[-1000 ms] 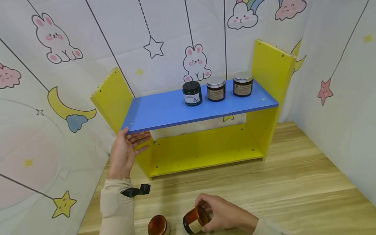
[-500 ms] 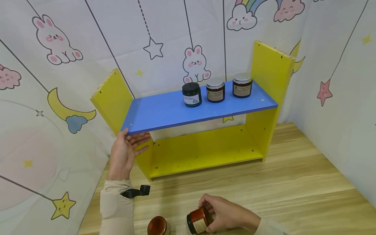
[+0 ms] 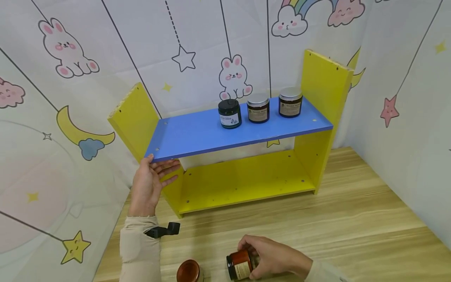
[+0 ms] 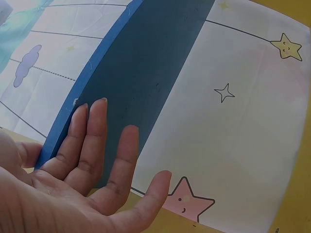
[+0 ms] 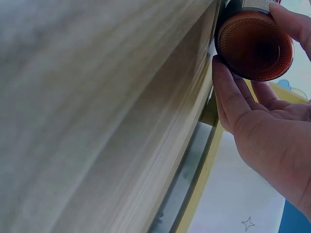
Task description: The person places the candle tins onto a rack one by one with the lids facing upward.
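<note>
At the front of the table, my right hand [image 3: 273,258] grips an amber glass candle jar [image 3: 241,264] with a tan label. The jar lies tipped on its side, dark end to the left; its round amber base [image 5: 255,46] shows in the right wrist view between thumb and fingers. My left hand [image 3: 146,186] holds the front left corner of the blue shelf board [image 3: 190,135], thumb at the edge. Its fingers [image 4: 95,141] reach under the board, fairly straight, in the left wrist view. A second amber jar [image 3: 189,271] stands left of the held one, partly cut off.
On the blue board stand a dark green jar [image 3: 230,114] with a black lid and two brown jars [image 3: 258,108] with silver lids. Yellow side panels [image 3: 325,86] rise at both ends, above a yellow bottom shelf [image 3: 243,182]. Printed cloth walls [image 3: 398,156] enclose the wooden table [image 3: 370,219].
My right hand has moved slightly right with the amber jar and turned it, so its label and side face the head camera more. The left hand stays on the board.
</note>
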Tool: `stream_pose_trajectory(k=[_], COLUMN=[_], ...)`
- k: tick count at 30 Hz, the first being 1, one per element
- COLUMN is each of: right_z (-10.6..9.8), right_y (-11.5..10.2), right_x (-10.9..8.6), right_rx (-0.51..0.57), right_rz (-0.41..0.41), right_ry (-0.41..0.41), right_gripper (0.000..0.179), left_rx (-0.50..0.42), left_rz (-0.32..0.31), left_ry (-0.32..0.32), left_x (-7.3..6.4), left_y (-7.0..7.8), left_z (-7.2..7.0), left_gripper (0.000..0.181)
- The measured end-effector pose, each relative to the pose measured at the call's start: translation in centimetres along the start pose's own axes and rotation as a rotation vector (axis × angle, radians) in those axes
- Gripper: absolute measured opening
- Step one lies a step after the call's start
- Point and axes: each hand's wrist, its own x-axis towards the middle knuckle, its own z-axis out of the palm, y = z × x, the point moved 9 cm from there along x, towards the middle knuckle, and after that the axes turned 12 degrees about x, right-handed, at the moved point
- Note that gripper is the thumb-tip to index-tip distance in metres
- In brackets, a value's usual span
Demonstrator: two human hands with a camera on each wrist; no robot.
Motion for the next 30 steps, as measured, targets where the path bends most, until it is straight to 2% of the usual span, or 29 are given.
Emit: stream_pose_trajectory(k=[7,13,15,22,30], right_z=[0.1,0.0,-0.1,0.0,0.3], right_y=[0.0,0.0,0.0,-0.5,-0.7], right_x=[0.1,0.4,0.7,1.5,1.9], right_rx=[0.014,0.011,-0.021,-0.252,-0.340], right_rz=[0.005,0.031,0.042,0.058,0.055], right_ry=[-0.011,0.015,0.026,0.040,0.033], right_gripper=[0.053,0.047,0.046,0.051,0.048], left_rx=[-0.001,0.001,-0.006,-0.007,0.002], left_rz=[-0.005,0.000,0.000,-0.005,0.005], left_ry=[-0.002,-0.002,-0.003,-0.006,-0.001], left_x=[-0.1,-0.2,-0.2,-0.2,-0.2], left_y=[0.0,0.1,0.1,0.1,0.1], left_z=[0.0,0.0,0.0,0.0,0.0], left_gripper=[0.051,0.050,0.050,0.051,0.048])
